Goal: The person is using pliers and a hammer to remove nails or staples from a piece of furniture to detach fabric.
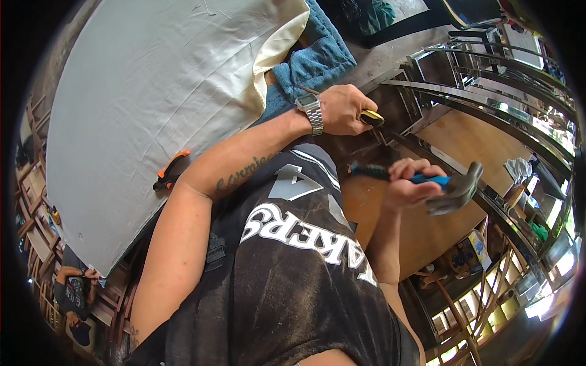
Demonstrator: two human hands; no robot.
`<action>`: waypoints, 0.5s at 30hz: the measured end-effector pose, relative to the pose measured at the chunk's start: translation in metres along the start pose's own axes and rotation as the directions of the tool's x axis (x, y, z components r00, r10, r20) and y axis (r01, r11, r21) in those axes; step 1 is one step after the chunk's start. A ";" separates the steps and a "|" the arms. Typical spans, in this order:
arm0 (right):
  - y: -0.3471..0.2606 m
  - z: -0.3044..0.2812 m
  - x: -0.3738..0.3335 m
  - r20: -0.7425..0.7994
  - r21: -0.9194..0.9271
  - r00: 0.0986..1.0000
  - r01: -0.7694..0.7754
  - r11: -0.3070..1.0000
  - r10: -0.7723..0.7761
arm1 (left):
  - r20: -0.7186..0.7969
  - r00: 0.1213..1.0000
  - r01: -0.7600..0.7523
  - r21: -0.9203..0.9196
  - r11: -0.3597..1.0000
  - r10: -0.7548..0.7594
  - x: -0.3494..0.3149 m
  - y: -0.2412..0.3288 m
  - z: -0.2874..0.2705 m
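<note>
My left hand (347, 111), with a metal-band watch on its wrist, is closed around a screwdriver (372, 118) with a yellow-and-black handle end. A thin shaft pokes out of the fist toward the edge of the work. My right hand (410, 183) grips a claw hammer (461, 190) by its blue-and-black handle, held off to the right with the steel head outward. Beside my left forearm, a large panel covered in pale grey fabric (152, 91) lies flat. Its loose cream cloth edge (282, 44) is folded up, over a blue towel (314, 68). Orange-handled pliers (173, 171) rest on the fabric near my left elbow.
Metal frames (488, 100) stack up along the right side. A brown wooden board (470, 143) lies among them. At the lower left another person (74, 293) in a dark cap is near the panel's corner, by wooden chair parts (43, 235).
</note>
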State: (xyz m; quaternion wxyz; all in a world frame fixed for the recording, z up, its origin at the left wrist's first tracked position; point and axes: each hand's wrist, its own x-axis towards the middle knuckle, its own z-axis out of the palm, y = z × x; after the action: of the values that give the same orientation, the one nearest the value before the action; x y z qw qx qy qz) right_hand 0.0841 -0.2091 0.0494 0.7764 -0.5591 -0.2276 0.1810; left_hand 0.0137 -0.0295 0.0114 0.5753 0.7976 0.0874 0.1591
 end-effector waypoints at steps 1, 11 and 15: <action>0.010 0.003 -0.001 -0.015 0.122 0.997 0.071 0.990 -0.070 | -0.027 0.999 -0.038 0.058 0.998 0.039 -0.002 -0.004 0.007; 0.044 -0.109 -0.059 -0.248 -0.645 0.849 -0.504 0.575 0.466 | 0.232 0.858 0.180 0.701 0.690 -0.459 0.003 -0.062 0.067; 0.039 -0.117 -0.064 -0.322 -0.463 0.783 -0.621 0.633 0.532 | 0.299 0.895 0.083 0.616 0.783 -0.330 -0.001 -0.029 0.066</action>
State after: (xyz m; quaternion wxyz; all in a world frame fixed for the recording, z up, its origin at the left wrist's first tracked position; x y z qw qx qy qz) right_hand 0.0949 -0.3236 -0.0292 0.4993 -0.8115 -0.0171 0.3031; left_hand 0.0369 -0.0794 -0.0348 0.3193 0.9361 0.1044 -0.1037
